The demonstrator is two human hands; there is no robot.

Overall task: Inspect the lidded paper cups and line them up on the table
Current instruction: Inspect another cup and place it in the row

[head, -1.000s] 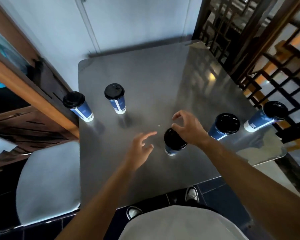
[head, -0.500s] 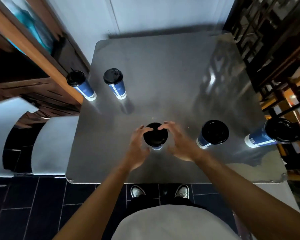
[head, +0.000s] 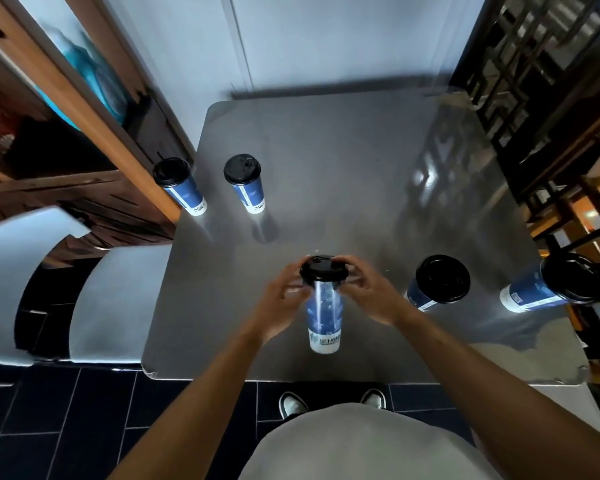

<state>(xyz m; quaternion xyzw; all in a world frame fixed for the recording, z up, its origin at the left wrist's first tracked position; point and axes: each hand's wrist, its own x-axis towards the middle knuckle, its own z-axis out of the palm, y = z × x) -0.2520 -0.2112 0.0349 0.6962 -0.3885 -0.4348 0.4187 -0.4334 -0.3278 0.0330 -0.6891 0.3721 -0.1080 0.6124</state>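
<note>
I hold a blue paper cup [head: 323, 317] with a black lid [head: 323, 269] lifted above the grey table [head: 343, 161], tilted with its white base toward me. My left hand [head: 280, 303] grips it just under the lid from the left; my right hand [head: 369, 296] grips the lid's rim from the right. Two more lidded cups stand at the table's left edge: one [head: 180, 186] at the very edge, another [head: 246, 183] beside it. Two others stand on the right: one [head: 437, 285] close to my right hand and one [head: 548, 287] at the right edge.
A wooden shelf unit [head: 70, 133] stands left of the table, with two white chair backs [head: 115, 299] below it. A dark wooden lattice screen [head: 541, 81] borders the right side. A pale wall [head: 326, 39] lies beyond the far edge. My shoes [head: 293, 405] show on dark floor tiles.
Both hands closed on the middle cup and lifted it off the table, tilting its base toward me. The camera view shifted left and nearer.
</note>
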